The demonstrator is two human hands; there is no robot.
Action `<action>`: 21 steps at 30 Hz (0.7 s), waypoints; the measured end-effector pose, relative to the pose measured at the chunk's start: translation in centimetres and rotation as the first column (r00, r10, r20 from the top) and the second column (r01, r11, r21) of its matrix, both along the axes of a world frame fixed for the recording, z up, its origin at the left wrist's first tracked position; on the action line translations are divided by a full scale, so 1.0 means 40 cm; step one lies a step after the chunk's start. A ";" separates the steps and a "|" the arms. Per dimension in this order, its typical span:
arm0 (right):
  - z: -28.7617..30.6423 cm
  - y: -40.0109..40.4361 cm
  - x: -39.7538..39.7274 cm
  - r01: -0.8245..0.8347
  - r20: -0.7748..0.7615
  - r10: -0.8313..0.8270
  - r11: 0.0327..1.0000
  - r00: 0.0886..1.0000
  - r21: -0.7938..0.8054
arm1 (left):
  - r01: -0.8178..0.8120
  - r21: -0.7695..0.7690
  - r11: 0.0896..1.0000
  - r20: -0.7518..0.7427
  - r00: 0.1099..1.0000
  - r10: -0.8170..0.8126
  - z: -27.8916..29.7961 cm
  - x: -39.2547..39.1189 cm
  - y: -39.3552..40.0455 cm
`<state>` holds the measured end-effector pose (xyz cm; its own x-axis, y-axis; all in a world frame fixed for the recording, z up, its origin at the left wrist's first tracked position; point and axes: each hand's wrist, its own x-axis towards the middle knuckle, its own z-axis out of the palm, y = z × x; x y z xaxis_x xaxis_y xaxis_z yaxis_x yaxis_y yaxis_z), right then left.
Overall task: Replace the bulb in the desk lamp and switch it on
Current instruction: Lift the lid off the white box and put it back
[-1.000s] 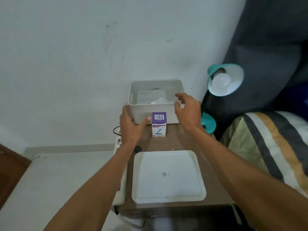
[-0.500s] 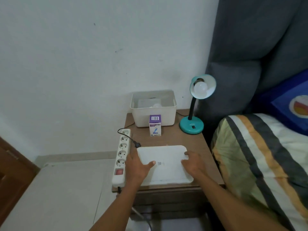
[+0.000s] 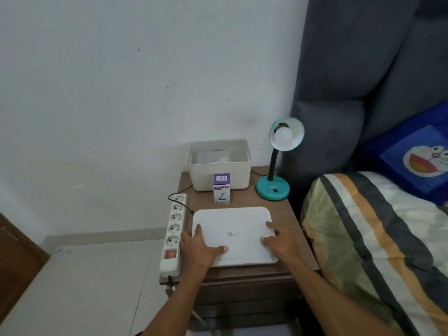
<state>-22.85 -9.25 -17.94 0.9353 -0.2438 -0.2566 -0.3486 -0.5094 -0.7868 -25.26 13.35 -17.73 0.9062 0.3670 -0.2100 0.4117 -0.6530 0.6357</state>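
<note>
A teal desk lamp (image 3: 273, 189) stands at the back right of a brown bedside table (image 3: 289, 215), unlit, with a white bulb (image 3: 283, 137) in its shade. A purple and white bulb box (image 3: 221, 191) stands upright in front of a cream bin (image 3: 220, 177). Near the front lies a white tray (image 3: 232, 223). My left hand (image 3: 198, 251) rests flat on the tray's left front corner, thumb on its surface. My right hand (image 3: 278, 241) lies on the tray's right side with fingers spread. Neither hand holds anything.
A white power strip (image 3: 173, 235) with a red switch lies along the table's left edge, a black plug cord running to it. A bed with a striped blanket (image 3: 378, 238) and grey headboard (image 3: 351, 93) sits close on the right. The bin holds pale items, unclear.
One second ago both hands were at the bin and bulb box. They drew back to the tray's front corners, and the view pulled back and turned right. Since half a second ago little moved.
</note>
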 end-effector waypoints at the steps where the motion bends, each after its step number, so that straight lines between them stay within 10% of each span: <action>1: 0.016 0.004 0.004 0.001 0.028 -0.001 1.000 1.000 -0.007 | 0.005 -0.021 1.000 0.055 0.998 -0.004 0.013 0.006 0.004; 21: 0.330 0.152 0.549 -0.003 0.274 0.000 1.000 0.962 0.009 | 0.061 -0.115 0.991 0.410 0.912 -0.009 0.313 0.532 0.148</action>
